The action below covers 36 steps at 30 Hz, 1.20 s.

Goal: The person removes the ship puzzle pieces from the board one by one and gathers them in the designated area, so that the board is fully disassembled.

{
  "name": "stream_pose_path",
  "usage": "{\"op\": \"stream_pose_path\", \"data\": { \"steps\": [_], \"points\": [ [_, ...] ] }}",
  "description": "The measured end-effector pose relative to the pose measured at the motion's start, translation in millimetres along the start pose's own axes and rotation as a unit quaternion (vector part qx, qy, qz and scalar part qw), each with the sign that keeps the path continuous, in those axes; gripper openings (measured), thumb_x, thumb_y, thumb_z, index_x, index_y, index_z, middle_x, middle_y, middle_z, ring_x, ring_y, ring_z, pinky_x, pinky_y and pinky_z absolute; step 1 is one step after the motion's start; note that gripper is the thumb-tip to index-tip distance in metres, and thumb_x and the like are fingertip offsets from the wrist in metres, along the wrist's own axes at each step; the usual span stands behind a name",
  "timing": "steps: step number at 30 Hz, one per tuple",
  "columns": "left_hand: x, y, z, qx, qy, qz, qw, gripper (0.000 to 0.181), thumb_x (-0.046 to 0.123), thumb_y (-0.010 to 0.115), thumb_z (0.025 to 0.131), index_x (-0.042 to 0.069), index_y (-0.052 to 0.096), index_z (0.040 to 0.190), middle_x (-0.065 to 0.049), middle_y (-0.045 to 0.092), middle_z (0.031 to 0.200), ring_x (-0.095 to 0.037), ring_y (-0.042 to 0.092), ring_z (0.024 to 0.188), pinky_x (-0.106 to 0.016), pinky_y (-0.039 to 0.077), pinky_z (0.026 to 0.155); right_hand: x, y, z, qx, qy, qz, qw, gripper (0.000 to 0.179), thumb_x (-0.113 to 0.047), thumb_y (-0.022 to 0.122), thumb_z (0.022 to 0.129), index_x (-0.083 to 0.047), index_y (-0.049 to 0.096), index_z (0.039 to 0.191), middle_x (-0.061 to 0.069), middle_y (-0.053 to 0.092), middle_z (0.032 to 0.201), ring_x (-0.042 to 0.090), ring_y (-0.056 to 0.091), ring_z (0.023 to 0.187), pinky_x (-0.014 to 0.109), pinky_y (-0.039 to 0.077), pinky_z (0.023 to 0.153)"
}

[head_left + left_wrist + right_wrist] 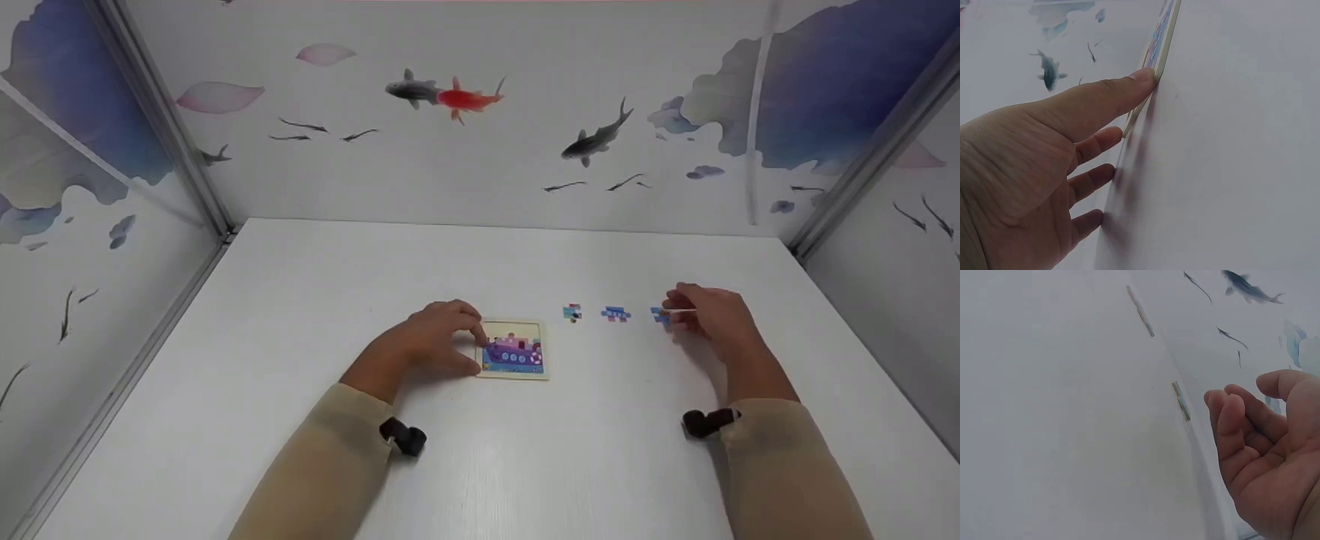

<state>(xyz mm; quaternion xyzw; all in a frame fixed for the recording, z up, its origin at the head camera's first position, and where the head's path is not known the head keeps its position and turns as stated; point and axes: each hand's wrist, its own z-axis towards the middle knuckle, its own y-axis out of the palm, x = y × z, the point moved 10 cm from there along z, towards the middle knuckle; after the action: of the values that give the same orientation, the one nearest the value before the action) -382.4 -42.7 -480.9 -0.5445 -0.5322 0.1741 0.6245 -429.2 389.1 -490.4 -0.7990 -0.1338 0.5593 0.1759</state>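
A small framed jigsaw puzzle [513, 351] with a purple boat picture lies flat on the white table. My left hand [427, 345] holds its left side, with the bent forefinger over the frame and the thumb [1095, 104] against the edge. Beside the right hand [709, 319] is a blue puzzle piece [659, 316], partly covered by the fingers. A thin white line crosses there; what it is I cannot tell. In the right wrist view that hand [1266, 450] has loosely bent fingers, thumb and fingertips apart, and nothing visible between them.
Two more puzzle pieces, a blue one [616, 314] and a multicoloured one [572, 313], lie in a row between the puzzle and my right hand. White panels with painted fish [469, 99] enclose the table [525, 450] at the back and both sides.
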Motion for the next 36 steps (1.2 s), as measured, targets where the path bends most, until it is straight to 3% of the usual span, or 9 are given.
{"op": "stream_pose_path", "data": {
  "steps": [3,14,23,36],
  "points": [
    [-0.1,-0.3,-0.1,0.0,0.0,0.003,1.0,0.031,0.04,0.086,0.088,0.037,0.076,0.118,0.007,0.054,0.157,-0.028,0.036,0.157,-0.059,0.031,0.13,-15.4,15.7,-4.9,-0.019,-0.02,0.012,0.9995,0.065,-0.061,0.051,0.108,-0.01,0.062,0.147,0.011,0.066,0.144,0.015,0.069,0.109,0.019,0.059,0.091],
    [1.1,-1.3,-0.6,0.003,0.002,0.0,1.0,0.026,0.039,0.087,0.087,0.034,0.076,0.11,0.008,0.055,0.154,-0.027,0.039,0.155,-0.056,0.034,0.13,-64.4,65.4,-33.2,-0.081,-0.076,0.061,0.9919,0.055,-0.05,0.063,0.106,-0.006,0.066,0.14,0.009,0.073,0.123,0.018,0.07,0.099,0.021,0.061,0.084],
    [-0.6,-1.2,0.6,0.003,-0.008,-0.002,1.0,0.026,0.039,0.087,0.087,0.034,0.076,0.11,0.008,0.055,0.155,-0.027,0.038,0.156,-0.057,0.034,0.13,-112.6,138.1,-68.4,-0.168,-0.131,0.024,0.9768,0.038,-0.038,0.065,0.107,-0.011,0.074,0.132,0.017,0.073,0.124,0.021,0.072,0.099,0.025,0.062,0.085],
    [1.9,-3.0,-0.2,0.006,-0.01,0.0,0.9999,0.028,0.041,0.089,0.086,0.033,0.075,0.109,0.008,0.056,0.153,-0.028,0.041,0.153,-0.058,0.036,0.128,-152.1,204.8,-84.9,-0.207,-0.166,0.019,0.964,0.031,-0.033,0.064,0.107,-0.015,0.077,0.128,0.018,0.073,0.121,0.023,0.072,0.098,0.029,0.063,0.086]
  ]
}}
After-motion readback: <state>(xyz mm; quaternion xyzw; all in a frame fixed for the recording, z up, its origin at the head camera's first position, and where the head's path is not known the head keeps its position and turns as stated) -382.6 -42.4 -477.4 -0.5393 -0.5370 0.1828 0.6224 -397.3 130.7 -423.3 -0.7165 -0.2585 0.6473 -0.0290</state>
